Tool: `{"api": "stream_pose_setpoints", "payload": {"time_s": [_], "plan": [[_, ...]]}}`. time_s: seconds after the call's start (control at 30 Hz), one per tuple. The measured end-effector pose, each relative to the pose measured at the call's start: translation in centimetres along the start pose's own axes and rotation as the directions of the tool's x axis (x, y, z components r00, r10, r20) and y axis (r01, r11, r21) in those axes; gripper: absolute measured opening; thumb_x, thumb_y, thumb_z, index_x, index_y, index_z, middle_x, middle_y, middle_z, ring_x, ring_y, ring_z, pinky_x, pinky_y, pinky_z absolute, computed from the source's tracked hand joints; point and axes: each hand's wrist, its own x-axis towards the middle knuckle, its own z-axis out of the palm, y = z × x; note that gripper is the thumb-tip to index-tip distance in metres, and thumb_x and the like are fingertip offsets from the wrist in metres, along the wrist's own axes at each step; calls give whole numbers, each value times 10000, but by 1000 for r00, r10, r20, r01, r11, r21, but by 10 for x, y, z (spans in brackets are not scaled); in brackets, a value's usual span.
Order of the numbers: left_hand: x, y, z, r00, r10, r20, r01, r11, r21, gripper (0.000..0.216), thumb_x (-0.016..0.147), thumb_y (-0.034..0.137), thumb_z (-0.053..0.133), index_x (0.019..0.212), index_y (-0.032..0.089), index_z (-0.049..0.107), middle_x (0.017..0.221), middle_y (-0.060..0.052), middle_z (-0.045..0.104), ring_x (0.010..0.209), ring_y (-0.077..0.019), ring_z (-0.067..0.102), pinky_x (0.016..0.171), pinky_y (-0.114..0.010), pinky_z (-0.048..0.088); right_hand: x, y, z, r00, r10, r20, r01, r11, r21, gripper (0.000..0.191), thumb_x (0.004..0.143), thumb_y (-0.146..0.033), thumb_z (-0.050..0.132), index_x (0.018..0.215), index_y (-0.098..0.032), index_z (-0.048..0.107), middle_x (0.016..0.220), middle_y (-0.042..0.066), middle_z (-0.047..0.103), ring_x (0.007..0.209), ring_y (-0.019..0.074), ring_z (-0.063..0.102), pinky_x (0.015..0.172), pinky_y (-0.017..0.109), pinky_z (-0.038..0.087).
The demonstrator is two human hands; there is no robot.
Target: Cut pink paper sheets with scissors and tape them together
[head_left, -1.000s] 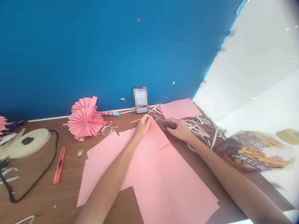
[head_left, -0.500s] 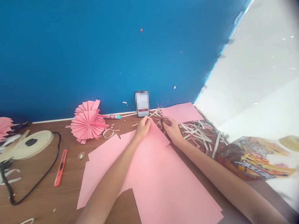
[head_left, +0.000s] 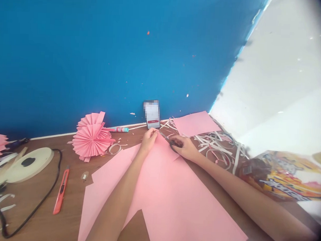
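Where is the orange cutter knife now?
In the head view, the orange cutter knife lies on the left of the table, between the black cable and the pink paper sheet.

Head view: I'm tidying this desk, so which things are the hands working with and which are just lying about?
In use: pink paper sheet, its far corner pinched by the left hand; scissors in the right hand, blades at that corner.
Lying about: folded pink fan, orange utility knife, tape roll, glue pen, white paper strips, snack bag.
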Motion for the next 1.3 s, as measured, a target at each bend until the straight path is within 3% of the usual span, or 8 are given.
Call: {"api": "stream_pose_setpoints", "payload": {"time_s": [0.13,0.53,0.97,1.3], "plan": [[0,0,-2,1000,1,19,-1,1000,-10,167,855,330,478,805,182,538,694,29,491,668,-118,434,642,-224,329,3,4,-5,1000,18,-4,-18,1000,1,270,737,-212,549,989,-180,644,669,-29,526,561,96,384,540,232,318],[2,-3,-2,999,21,40,-20,1000,-10,161,861,324,467,861,190,555,792,10,548,753,-140,482,719,-234,359,4,4,0,997,9,70,-11,999,30,264,757,-221,543,1003,-183,630,609,-54,412,522,82,327,498,218,273],[2,-6,-2,999,30,37,-29,999,-24,176,876,337,464,830,185,540,699,28,480,680,-124,434,679,-237,339,3,4,0,999,5,47,-3,1000,-27,291,732,-214,543,999,-175,652,634,-27,495,525,92,363,508,228,317],[1,-2,-2,999,17,41,-16,999,-40,193,870,353,470,785,183,505,687,32,461,669,-119,426,671,-232,339,2,5,1,998,22,63,-21,1000,-16,297,737,-219,546,1012,-182,654,600,-43,442,508,86,348,485,222,290]]}}
